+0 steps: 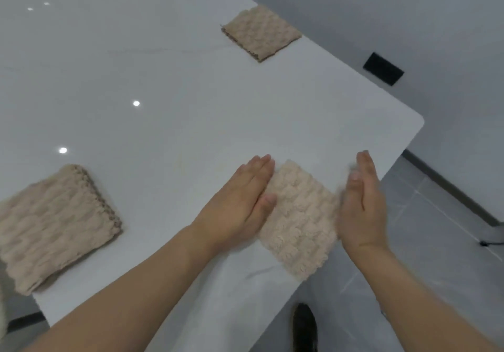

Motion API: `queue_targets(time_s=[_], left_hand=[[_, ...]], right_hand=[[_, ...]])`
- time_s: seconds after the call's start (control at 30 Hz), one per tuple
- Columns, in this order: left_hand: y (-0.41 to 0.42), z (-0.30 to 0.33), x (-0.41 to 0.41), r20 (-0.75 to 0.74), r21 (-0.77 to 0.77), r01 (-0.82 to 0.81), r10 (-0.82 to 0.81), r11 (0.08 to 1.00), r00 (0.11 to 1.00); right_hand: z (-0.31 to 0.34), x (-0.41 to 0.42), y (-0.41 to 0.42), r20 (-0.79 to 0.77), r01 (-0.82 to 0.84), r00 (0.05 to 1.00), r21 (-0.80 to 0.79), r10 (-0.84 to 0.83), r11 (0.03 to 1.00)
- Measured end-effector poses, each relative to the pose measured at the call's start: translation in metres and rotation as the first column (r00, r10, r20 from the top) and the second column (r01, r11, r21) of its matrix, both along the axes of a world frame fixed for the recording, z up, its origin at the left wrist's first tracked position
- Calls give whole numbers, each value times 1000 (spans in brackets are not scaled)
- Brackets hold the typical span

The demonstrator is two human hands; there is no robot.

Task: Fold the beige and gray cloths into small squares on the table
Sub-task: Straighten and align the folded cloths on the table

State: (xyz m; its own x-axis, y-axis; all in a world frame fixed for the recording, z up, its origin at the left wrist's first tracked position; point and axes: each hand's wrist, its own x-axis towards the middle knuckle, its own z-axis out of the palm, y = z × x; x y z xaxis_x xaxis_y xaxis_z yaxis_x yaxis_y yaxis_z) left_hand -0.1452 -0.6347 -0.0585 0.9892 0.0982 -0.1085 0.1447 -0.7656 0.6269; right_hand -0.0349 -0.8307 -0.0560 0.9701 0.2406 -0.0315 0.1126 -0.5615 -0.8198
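A small beige cloth (298,218), folded into a square, lies on the white table (163,92) near its front right corner. My left hand (240,201) rests flat with straight fingers against the cloth's left edge, thumb on the fabric. My right hand (361,201) stands on edge with straight fingers along the cloth's right side; it is blurred. A second folded beige cloth (54,223) sits at the table's left front edge. A third folded, darker beige cloth (261,32) lies at the far right edge.
The table's right edge and rounded corner (414,122) are close to my right hand. Below lie a grey tiled floor, a dark shoe (305,327) and a black wall outlet (383,68).
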Motion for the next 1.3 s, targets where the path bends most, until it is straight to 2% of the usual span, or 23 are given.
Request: queue_targets(time_s=[0.07, 0.17, 0.23, 0.33, 0.47, 0.57, 0.63, 0.73, 0.8, 0.87, 1.07, 1.3], left_hand=[[14, 9, 13, 4, -142, 69, -70, 987, 998], [19, 15, 34, 20, -300, 103, -102, 948, 995], [15, 13, 40, 15, -401, 87, -89, 912, 996], [10, 9, 43, 22, -488, 81, -80, 869, 997], [9, 7, 42, 52, -517, 99, -84, 850, 995], [9, 7, 42, 78, -489, 145, -122, 860, 989], [8, 6, 43, 91, -416, 183, -159, 891, 983], [11, -4, 45, 103, -127, 295, -284, 947, 953], [14, -12, 47, 106, 91, 375, -383, 923, 918], [16, -15, 49, 91, 188, 385, -406, 904, 909], [16, -16, 49, 69, 249, 369, -396, 896, 916], [14, -11, 48, 56, 197, 361, -378, 911, 924]], right_hand=[[6, -27, 7, -110, 148, 985, 135, -133, 980], [8, -56, 19, -207, 192, 968, 258, -140, 947], [6, -60, 26, -224, 227, 961, 287, -165, 931], [0, -60, 33, -143, 200, 974, 202, -173, 959], [-9, -61, 39, -19, 174, 985, 69, -173, 982], [-14, -60, 40, 55, 171, 984, -46, -169, 984], [-17, -59, 38, 86, 174, 983, -168, -161, 970], [-20, -57, 35, 109, 155, 986, -334, -125, 930], [-22, -56, 35, 145, 139, 986, -437, -83, 889], [-24, -54, 36, 165, 136, 985, -517, -57, 845], [-22, -52, 40, 156, 123, 987, -635, -29, 762], [-15, -52, 41, 138, 106, 990, -701, -12, 705]])
